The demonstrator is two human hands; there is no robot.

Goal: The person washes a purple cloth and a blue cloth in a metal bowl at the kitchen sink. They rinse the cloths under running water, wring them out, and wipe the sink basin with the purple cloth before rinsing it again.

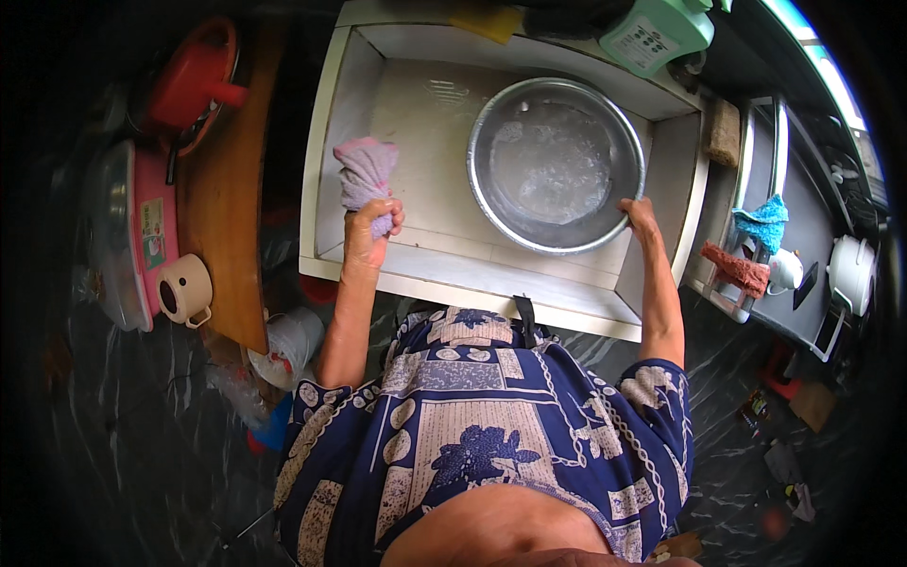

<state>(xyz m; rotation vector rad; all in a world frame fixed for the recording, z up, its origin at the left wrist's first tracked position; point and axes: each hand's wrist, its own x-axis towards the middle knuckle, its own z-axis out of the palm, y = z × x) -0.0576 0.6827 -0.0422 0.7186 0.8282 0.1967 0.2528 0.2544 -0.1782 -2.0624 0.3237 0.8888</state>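
Note:
My left hand (pixel 375 225) is closed around a bunched pink and lilac cloth (pixel 367 170), raised over the left side of a tiled rectangular sink (pixel 418 142) with a pale rim. A round metal basin (pixel 482 142), holding cloudy, slightly foamy water (pixel 553 166), occupies the sink's right half. My right hand (pixel 638 212) grips the basin's rim at its lower right. Whether the basin rests on the sink floor or is lifted cannot be told.
A green plastic bottle (pixel 659 35) and a yellow cloth (pixel 489 23) lie along the far rim. Right of the sink, blue (pixel 762 223) and reddish-brown (pixel 737 268) cloths hang on a metal rail. A beige mug (pixel 186 289) stands left, beside a wooden board (pixel 223 191).

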